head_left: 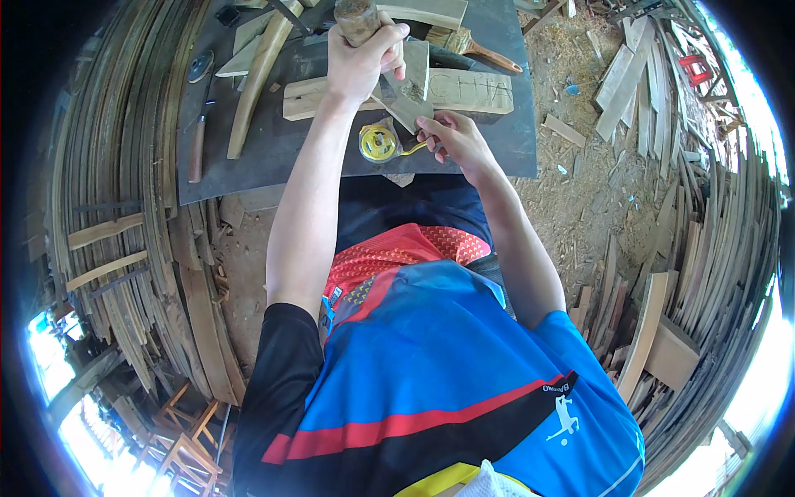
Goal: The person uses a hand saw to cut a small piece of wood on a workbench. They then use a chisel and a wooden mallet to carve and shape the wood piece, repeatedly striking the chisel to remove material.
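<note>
My left hand [364, 62] is closed around a thick, round piece of wood [357, 20] that stands up at the far side of the table; its lower part is hidden by the fingers. Thumb and forefinger of my right hand [454, 142] pinch the near corner of a small flat wooden board [407, 106]. This board lies slanted across a longer pale beam [476, 91] with pencilled marks. Beside my right hand sits a round yellow tape measure [379, 143], a short length of its tape reaching toward my fingers.
On the dark tabletop [273, 157] lie a curved wooden piece [263, 79], a brown-handled tool [198, 147] and a wide paintbrush [476, 50]. Long planks [116, 124] are stacked at the left; more timber [712, 265] leans at the right. Scraps litter the dirt floor [563, 124].
</note>
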